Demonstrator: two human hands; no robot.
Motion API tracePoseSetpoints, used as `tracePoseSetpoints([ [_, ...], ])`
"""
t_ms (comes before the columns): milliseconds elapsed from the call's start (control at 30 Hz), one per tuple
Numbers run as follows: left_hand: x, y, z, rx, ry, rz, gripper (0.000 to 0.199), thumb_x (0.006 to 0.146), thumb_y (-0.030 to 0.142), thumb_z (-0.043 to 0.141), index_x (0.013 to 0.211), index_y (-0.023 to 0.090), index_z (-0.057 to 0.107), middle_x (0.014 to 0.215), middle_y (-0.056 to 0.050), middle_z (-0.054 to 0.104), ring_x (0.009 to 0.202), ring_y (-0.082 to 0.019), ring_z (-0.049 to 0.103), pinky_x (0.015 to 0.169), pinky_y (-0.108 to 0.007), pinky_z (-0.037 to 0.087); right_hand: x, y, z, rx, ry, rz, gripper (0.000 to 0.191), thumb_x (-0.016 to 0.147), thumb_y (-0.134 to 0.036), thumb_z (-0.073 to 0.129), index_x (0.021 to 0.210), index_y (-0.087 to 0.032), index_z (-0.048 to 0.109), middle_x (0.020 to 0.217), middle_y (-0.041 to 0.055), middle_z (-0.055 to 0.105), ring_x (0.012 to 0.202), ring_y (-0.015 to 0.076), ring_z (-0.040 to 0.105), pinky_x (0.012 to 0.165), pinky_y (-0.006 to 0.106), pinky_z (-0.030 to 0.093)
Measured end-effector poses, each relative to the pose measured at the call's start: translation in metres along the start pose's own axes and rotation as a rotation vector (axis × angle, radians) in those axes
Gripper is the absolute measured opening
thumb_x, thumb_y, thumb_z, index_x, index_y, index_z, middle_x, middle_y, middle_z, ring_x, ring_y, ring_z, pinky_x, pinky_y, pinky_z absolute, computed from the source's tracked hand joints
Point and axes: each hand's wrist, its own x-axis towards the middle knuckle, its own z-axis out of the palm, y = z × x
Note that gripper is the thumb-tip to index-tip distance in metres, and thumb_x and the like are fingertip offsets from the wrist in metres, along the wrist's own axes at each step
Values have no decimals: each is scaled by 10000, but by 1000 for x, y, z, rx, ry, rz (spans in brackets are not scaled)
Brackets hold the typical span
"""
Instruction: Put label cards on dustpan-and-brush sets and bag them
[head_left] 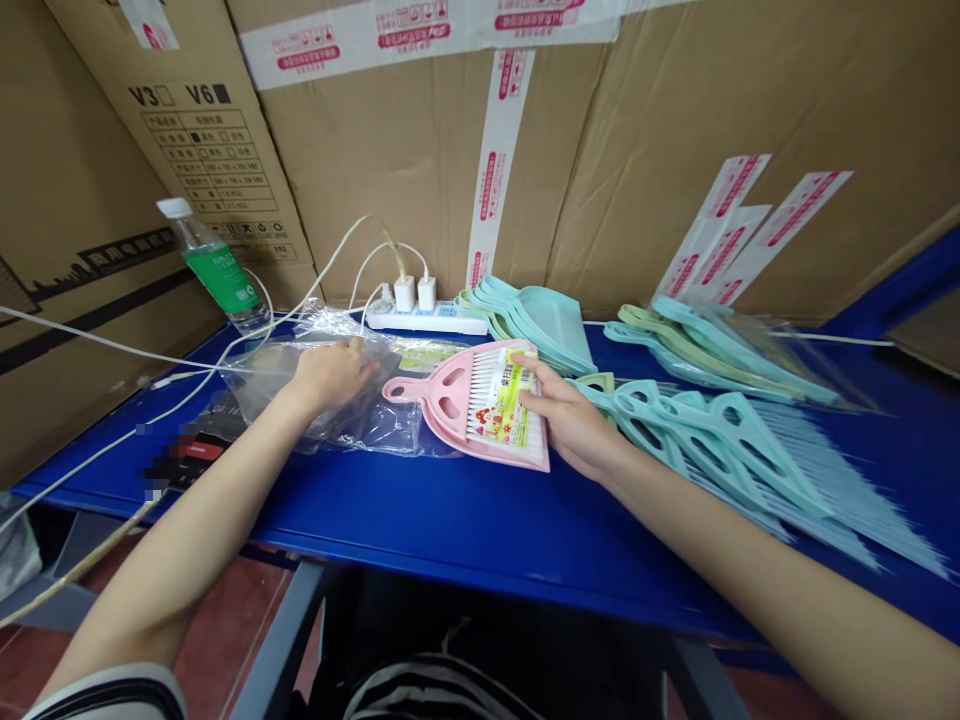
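My right hand (574,415) grips a pink dustpan (442,405) by its wide end, the handle pointing left. A brush with white bristles (534,440) lies in the pan, and a yellow printed card (504,400) covers part of the bristles. My left hand (334,378) rests on clear plastic bags (397,425) at the left, thumb and fingers apart; some fingertips are hidden. Mint-green dustpans (555,325) lie stacked behind my right hand. Beside that wrist are several mint-green brushes (712,440) with pale bristles.
A white power strip (450,320) with plugged-in chargers and trailing cables (180,410) sits at the back of the blue table (465,540). A bottle (217,270) stands back left. Bagged dustpans (720,350) lie back right. Cardboard (420,170) walls the rear.
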Motion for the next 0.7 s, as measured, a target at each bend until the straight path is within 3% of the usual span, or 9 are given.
tracePoseSetpoints([
  [100, -1, 5, -1, -19, -38, -2, 470, 978, 448, 351, 1293, 144, 523, 1038, -175, 714, 1016, -332, 674, 831, -420, 505, -1, -2, 2, 3, 53, 11, 546, 775, -66, 526, 1279, -276, 533, 1346, 22, 625, 1193, 191, 610, 1086, 423, 436],
  [233, -2, 9, -4, -100, -3, 47, 456, 974, 387, 341, 1289, 106, 513, 1004, -186, 717, 962, -342, 679, 771, -410, 501, -2, -3, 2, 3, 59, 3, 547, 767, -65, 536, 1275, -269, 544, 1348, 30, 622, 1196, 196, 607, 1078, 418, 443],
  [467, 5, 4, 4, -363, 106, 260, 391, 923, 233, 370, 1279, 142, 502, 744, -50, 674, 755, -224, 657, 723, -330, 472, 0, -1, -2, -3, 44, -23, 564, 754, -97, 557, 1283, -293, 555, 1313, 24, 645, 1197, 217, 605, 1067, 446, 448],
  [600, 5, 5, 4, -520, 47, 255, 413, 908, 158, 337, 1293, 112, 480, 577, 21, 582, 578, -177, 611, 684, -315, 482, -1, -4, -1, -10, 56, -28, 567, 767, -103, 542, 1299, -301, 543, 1289, 26, 655, 1172, 221, 621, 1049, 456, 466],
  [700, 4, 6, 3, -675, -13, 247, 444, 857, 101, 386, 1294, 139, 457, 673, 22, 622, 494, -121, 589, 596, -257, 485, -2, -5, 0, 1, 79, -13, 578, 771, -83, 528, 1310, -294, 527, 1302, 27, 646, 1166, 209, 624, 1053, 446, 465],
])
